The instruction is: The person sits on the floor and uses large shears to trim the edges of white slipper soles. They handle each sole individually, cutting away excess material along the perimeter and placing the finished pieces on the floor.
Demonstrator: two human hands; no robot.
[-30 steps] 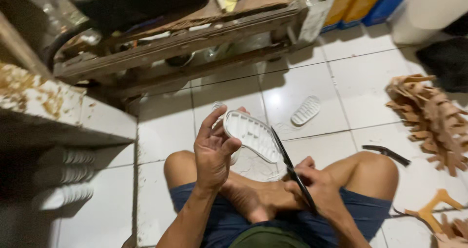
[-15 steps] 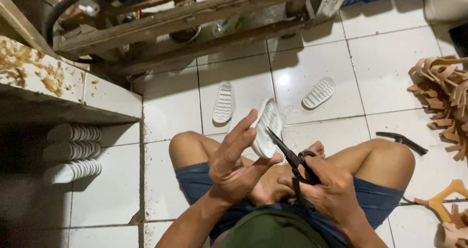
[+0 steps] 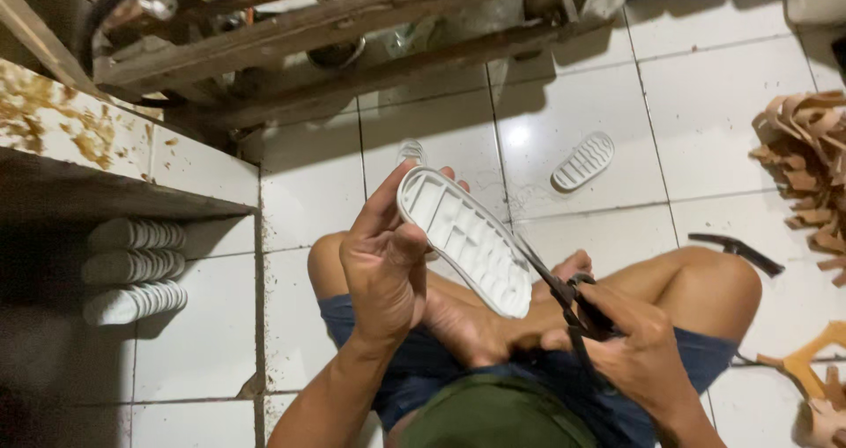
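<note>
We look down at a white tiled floor (image 3: 731,87) where we sit cross-legged in blue shorts. Beyond our knees runs a rough wooden bench (image 3: 291,34); left of our knees, stacked white soles (image 3: 132,270) fill a low shelf. Right of our knees lies a heap of tan cut pieces (image 3: 806,153), with a dark tool (image 3: 736,251) nearer the knee. A spare sole (image 3: 582,160) rests on the floor ahead of our knees. Above our lap, our left hand (image 3: 383,267) is clamped on a white sole (image 3: 463,236), ribbed side up, tilted so its edge meets the blades. Our right hand (image 3: 639,351) is closed around black scissors (image 3: 564,294), blades touching that edge, seemingly trimming it.
</note>
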